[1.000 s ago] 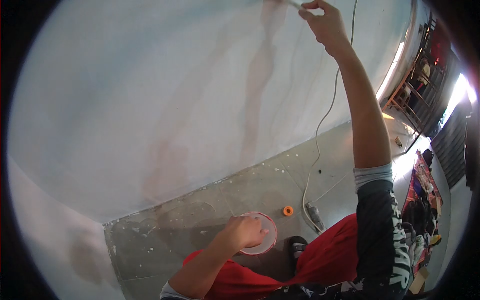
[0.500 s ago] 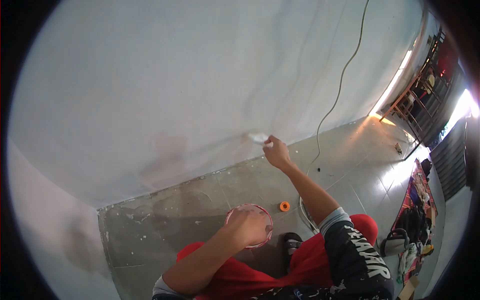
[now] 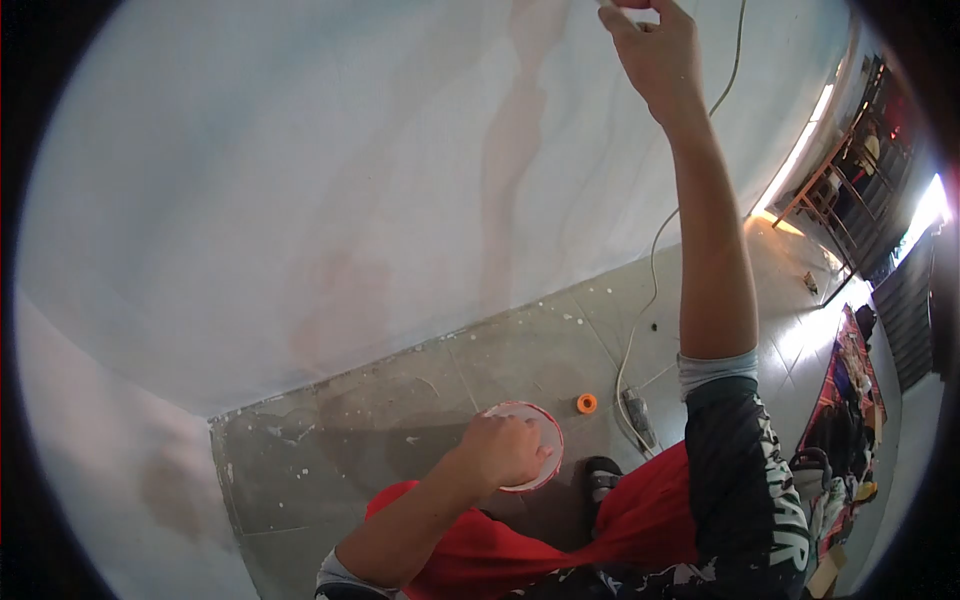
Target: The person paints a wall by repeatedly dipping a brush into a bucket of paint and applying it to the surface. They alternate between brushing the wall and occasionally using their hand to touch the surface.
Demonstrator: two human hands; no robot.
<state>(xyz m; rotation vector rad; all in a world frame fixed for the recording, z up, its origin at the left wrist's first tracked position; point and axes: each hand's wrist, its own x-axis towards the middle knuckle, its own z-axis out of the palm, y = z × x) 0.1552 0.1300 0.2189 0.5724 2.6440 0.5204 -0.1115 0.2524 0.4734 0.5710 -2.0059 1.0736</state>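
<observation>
Head view has the right hand [image 3: 665,60] raised before the pale wall [image 3: 350,180], fingers closed on what looks like a slim pale tool [image 3: 604,6], mostly cut off at the frame edge. Low down, the left hand's [image 3: 500,452] fingers curl over the bucket [image 3: 561,445], their grip unclear, with an orange ring [image 3: 587,404] on the floor [image 3: 520,350] near them.

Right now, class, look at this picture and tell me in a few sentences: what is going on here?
A person in red trousers is low beside a pale wall. Their left hand holds a round, red-rimmed container, partly covering its opening. Their right hand is raised in front of the wall, pinching a slim, pale object mostly cut off by the picture's top edge. An orange ring and a cable lie on the floor.
</observation>
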